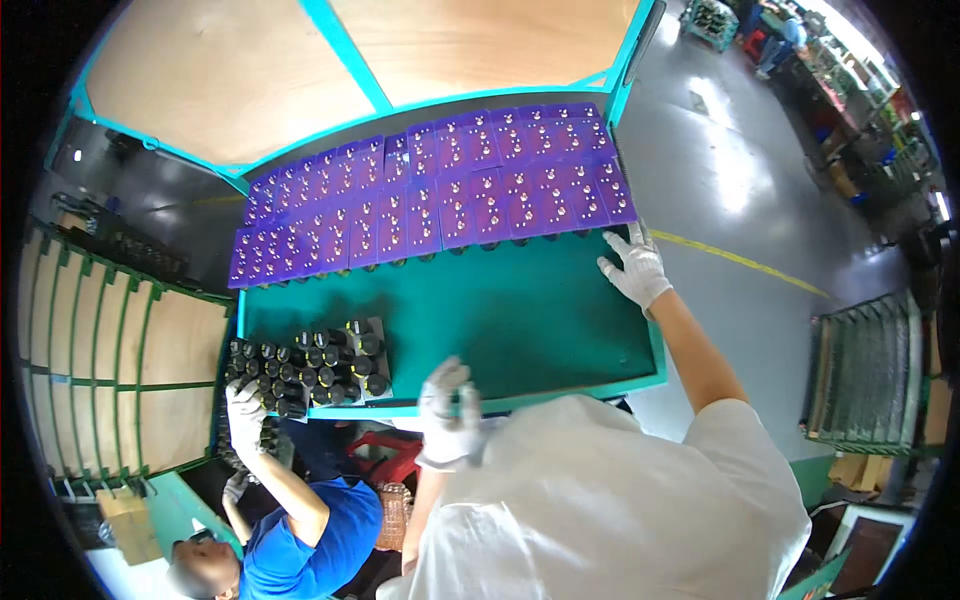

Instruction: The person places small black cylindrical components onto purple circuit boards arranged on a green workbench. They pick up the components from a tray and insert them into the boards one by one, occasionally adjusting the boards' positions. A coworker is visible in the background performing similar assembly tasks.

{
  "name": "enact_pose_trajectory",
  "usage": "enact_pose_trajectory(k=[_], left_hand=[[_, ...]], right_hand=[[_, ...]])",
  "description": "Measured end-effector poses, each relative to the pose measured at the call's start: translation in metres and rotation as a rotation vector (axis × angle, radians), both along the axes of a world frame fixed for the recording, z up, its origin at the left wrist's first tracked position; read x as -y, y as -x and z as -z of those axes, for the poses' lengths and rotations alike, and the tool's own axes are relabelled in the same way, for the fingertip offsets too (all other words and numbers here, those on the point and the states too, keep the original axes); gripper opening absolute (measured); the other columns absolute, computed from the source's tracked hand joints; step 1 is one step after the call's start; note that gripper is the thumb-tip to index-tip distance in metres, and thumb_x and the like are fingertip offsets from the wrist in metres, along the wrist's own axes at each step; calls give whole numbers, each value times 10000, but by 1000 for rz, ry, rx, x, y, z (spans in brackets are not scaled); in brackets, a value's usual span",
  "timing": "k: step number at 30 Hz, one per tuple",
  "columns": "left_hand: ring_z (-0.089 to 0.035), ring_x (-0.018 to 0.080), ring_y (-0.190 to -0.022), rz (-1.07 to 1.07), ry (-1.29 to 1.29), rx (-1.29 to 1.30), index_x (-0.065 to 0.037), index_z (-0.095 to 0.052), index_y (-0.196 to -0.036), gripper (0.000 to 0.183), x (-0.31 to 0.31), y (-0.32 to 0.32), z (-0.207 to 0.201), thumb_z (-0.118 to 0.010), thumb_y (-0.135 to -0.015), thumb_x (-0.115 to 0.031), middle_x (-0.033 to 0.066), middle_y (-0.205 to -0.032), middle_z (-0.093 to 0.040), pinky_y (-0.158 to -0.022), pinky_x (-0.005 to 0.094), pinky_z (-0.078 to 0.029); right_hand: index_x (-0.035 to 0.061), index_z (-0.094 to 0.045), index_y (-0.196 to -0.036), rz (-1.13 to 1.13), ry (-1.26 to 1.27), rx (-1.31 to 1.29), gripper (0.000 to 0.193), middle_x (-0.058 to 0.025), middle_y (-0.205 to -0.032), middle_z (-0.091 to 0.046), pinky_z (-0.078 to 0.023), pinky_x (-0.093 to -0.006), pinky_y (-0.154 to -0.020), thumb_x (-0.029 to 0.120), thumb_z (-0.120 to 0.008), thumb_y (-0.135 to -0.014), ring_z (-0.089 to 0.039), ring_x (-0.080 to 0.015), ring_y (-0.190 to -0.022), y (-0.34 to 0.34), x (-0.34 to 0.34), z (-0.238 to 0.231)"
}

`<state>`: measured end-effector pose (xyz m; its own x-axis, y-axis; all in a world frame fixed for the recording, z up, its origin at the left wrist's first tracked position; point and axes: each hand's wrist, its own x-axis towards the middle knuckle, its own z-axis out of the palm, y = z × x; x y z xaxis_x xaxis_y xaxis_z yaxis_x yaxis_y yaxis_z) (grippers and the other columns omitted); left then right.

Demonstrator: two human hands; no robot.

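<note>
My left hand (448, 418), in a white glove, is raised over the near edge of the green tabletop (480, 330). It is slightly blurred, its thumb apart from the fingers, and I see nothing in it. At the right end of the table, my gloved right hand (636, 268) has its fingers spread, the tips at the near corner of the purple panels (420, 215). Whether they touch the last panel I cannot tell. These panels stand side by side in two rows, with shiny metal dots on top and dark parts peeking out beneath the front row.
Black cylindrical parts (325, 365) with yellow marks cluster at the table's near left. A co-worker in a blue shirt (310, 530) reaches a gloved hand (245, 415) to them. Teal-framed wooden boards (230, 70) stand behind the table. Racks (865, 375) stand on the right.
</note>
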<state>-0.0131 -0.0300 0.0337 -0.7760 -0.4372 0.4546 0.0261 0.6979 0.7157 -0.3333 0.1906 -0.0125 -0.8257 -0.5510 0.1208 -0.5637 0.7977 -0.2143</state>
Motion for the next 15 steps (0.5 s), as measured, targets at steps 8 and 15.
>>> enact_pose_trajectory(k=[8,15], left_hand=[[-626,377,-989,-128,195,111,-33,-645,-998,208,-44,60,42,-667,-791,-24,226,-1138,-612,-876,425,-511],[-621,401,-971,-188,119,246,-48,-658,-1029,238,-39,96,31,-675,-793,-79,228,-1139,-617,-831,437,-521]], right_hand=[[152,-623,-1219,-69,269,-35,478,-235,-1470,-337,-296,-514,-1103,418,-675,-825,-297,-422,-1374,4,-3,9],[45,-320,-1436,9,173,-55,896,-270,-1453,-343,-278,-499,-1119,533,-690,-783,-265,-417,-1394,50,-5,35]])
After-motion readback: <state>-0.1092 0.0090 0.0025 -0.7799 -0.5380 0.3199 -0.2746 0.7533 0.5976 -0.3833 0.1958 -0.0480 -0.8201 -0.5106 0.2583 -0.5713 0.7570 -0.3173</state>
